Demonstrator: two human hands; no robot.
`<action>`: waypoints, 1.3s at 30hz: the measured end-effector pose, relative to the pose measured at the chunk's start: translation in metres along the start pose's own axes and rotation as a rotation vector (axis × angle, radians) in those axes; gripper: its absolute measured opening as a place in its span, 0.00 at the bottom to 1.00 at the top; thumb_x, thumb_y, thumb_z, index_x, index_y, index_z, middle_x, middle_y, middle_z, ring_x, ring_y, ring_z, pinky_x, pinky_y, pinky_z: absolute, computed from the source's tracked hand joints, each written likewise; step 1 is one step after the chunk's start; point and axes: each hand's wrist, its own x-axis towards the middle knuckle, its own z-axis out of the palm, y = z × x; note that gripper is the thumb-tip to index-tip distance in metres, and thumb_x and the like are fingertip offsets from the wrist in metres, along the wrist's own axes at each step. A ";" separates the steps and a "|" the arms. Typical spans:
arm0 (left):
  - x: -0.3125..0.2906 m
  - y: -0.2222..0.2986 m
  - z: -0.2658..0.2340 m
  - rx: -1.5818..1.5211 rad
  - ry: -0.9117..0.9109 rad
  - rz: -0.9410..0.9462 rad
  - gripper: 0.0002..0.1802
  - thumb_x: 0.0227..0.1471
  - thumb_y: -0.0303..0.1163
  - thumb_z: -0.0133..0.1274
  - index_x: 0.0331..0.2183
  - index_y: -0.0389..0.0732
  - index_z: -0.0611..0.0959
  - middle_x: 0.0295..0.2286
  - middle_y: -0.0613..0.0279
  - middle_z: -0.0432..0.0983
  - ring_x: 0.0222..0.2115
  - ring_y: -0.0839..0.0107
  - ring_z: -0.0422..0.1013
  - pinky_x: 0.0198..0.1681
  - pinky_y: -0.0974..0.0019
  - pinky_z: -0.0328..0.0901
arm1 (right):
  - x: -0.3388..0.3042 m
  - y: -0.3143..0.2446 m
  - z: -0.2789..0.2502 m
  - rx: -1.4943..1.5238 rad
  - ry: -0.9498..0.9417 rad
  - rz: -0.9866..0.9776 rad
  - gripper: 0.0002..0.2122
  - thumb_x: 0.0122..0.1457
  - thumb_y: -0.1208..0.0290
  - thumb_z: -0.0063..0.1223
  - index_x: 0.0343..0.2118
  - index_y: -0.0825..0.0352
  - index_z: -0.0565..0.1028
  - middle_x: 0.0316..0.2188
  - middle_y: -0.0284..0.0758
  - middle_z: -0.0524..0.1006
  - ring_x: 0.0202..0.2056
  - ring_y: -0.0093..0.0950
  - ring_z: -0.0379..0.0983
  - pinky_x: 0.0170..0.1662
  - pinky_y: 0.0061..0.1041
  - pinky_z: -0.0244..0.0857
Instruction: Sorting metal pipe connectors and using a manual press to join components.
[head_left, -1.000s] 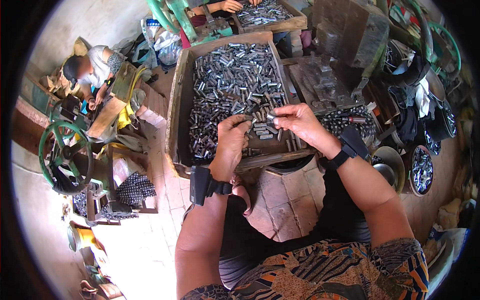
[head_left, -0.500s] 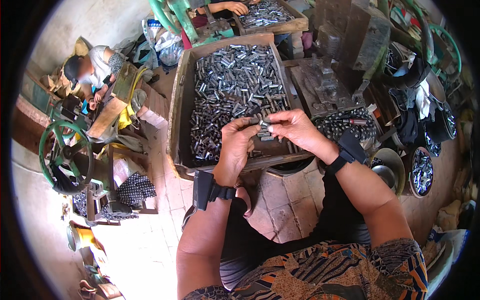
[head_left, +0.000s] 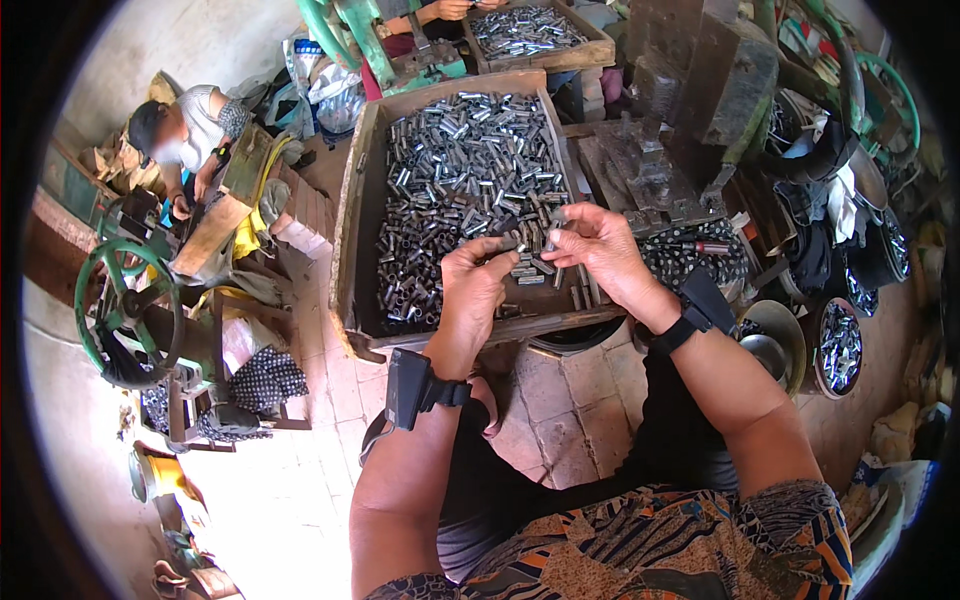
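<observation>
A shallow wooden tray (head_left: 352, 240) in front of me holds a heap of short metal tubes (head_left: 475, 145). Over its near right part, my left hand (head_left: 477, 282) pinches with thumb and forefinger; what sits at the fingertips is too small to make out. To its right, my right hand (head_left: 603, 257) is closed at the fingertips on what looks like a small metal tube, partly hidden by the fingers. A narrow gap separates the two hands. Below the fingertips, several tubes lie loosely on the tray's bottom.
A dark metal press (head_left: 700, 90) stands at the right, beside a dotted cloth with a screwdriver (head_left: 705, 247). Buckets of metal parts (head_left: 840, 345) are on the floor. Another tray (head_left: 590, 52) lies beyond, near a co-worker's hands. At the left are a green handwheel (head_left: 125, 315) and a seated person (head_left: 195, 130).
My hands have parted: fingertips that met around a small metal piece are now apart, the right hand having moved slightly up and right. The left hand has hardly moved.
</observation>
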 end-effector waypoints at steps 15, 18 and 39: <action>-0.002 0.002 0.000 0.109 -0.019 0.025 0.05 0.45 0.18 0.55 0.29 0.36 0.79 0.16 0.73 0.68 0.10 0.89 0.52 0.11 0.80 0.44 | -0.006 0.007 0.014 0.295 0.054 0.133 0.05 0.53 0.77 0.56 0.31 0.67 0.71 0.26 0.37 0.77 0.27 0.28 0.77 0.29 0.21 0.72; -0.004 0.003 -0.001 0.095 -0.058 0.039 0.05 0.45 0.18 0.54 0.29 0.36 0.79 0.16 0.73 0.67 0.10 0.89 0.52 0.11 0.80 0.44 | -0.008 0.005 0.013 0.302 -0.004 0.157 0.04 0.53 0.77 0.56 0.31 0.66 0.72 0.27 0.36 0.77 0.28 0.28 0.77 0.31 0.22 0.73; -0.002 -0.004 0.007 -0.133 -0.109 0.044 0.00 0.49 0.23 0.55 0.27 0.39 0.80 0.16 0.73 0.68 0.10 0.88 0.54 0.11 0.79 0.45 | -0.020 -0.007 0.005 0.283 -0.172 0.260 0.05 0.51 0.78 0.58 0.30 0.66 0.74 0.26 0.36 0.78 0.27 0.28 0.77 0.31 0.23 0.73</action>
